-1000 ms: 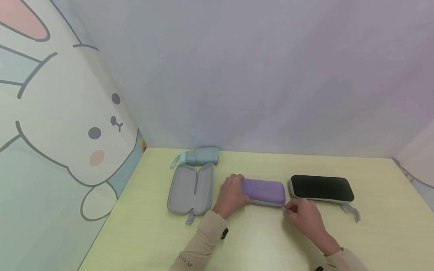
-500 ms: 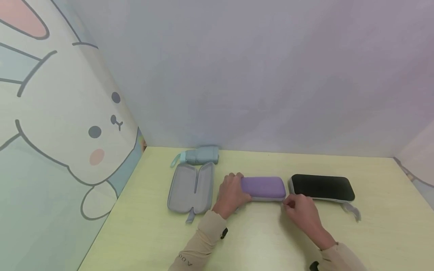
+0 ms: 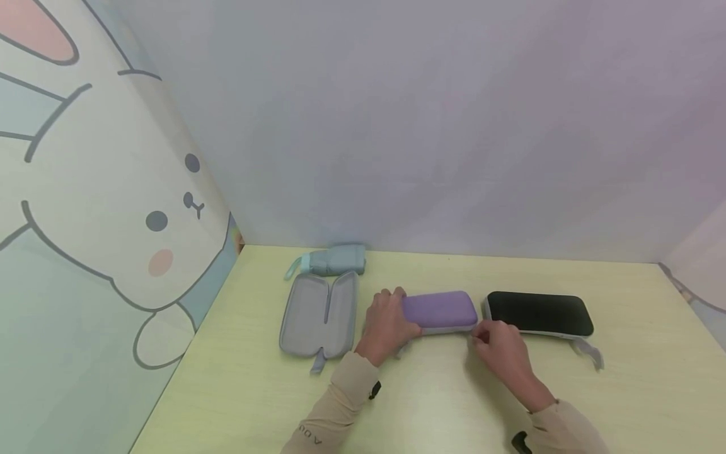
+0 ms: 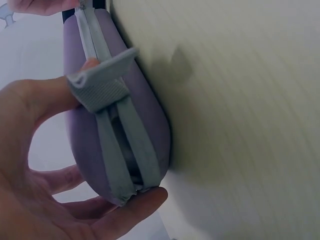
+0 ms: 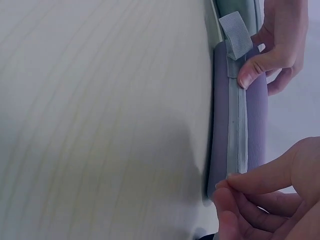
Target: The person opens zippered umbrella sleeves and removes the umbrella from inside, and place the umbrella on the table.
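A purple zipper case [image 3: 439, 310] with grey zipper tape rests on the table between my hands. My left hand [image 3: 386, 325] grips its left end, thumb on the near zippered side and fingers round the far side and end. Beside that thumb a grey webbing strap [image 4: 102, 82] sticks out. The zipper [image 5: 237, 135] runs together along the near side, while around the left end a dark gap [image 4: 125, 145] shows between the tapes. At the right front corner my right hand [image 3: 501, 353] pinches the zipper pull [image 4: 82, 4], mostly hidden by the fingertips.
A black-topped case [image 3: 539, 314] with a grey strap [image 3: 590, 353] lies close to the right. To the left is a grey case-like piece [image 3: 309, 318] with a slit, behind it a teal folded umbrella [image 3: 340, 260]. A wall [image 3: 442, 139] borders the table's back edge.
The right end of the purple case has swung away from me, so the case now slants up to the right. My right hand has moved slightly away with it; the left keeps its grip.
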Tool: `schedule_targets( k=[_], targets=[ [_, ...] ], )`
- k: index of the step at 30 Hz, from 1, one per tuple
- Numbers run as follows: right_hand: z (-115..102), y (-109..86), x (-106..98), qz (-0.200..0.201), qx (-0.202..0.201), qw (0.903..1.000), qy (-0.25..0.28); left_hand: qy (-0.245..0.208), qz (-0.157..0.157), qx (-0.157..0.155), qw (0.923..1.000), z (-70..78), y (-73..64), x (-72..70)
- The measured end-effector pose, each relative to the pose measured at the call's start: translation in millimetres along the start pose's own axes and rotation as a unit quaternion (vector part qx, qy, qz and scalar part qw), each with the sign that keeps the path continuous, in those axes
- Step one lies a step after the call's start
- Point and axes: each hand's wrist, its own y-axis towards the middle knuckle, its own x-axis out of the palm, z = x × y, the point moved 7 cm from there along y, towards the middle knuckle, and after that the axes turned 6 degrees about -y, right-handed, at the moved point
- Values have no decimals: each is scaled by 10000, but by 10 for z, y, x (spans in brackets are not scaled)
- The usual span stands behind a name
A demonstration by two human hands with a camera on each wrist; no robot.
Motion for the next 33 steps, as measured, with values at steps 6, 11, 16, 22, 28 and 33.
schedule_targets(
  k=[6,11,16,22,28,33],
  targets=[
    [-22,23,19,106,-71,9999,12,-77,50,15,10000,1,-7,-7],
    [-38,29,31,44,-17,10000,36,-115,33,-42,9999,-11,-13,2],
    [-57,36,48,8,19,10000,52,-105,-11,-104,9999,-18,-19,13],
    [-75,52,66,80,-49,9999,80,-42,43,-71,10000,-14,-29,14],
    [-100,70,85,108,-70,9998,124,128,28,-79,9999,-6,-37,28],
    [-109,78,95,105,-74,9998,129,223,49,-86,9997,3,-45,27]
  ],
)
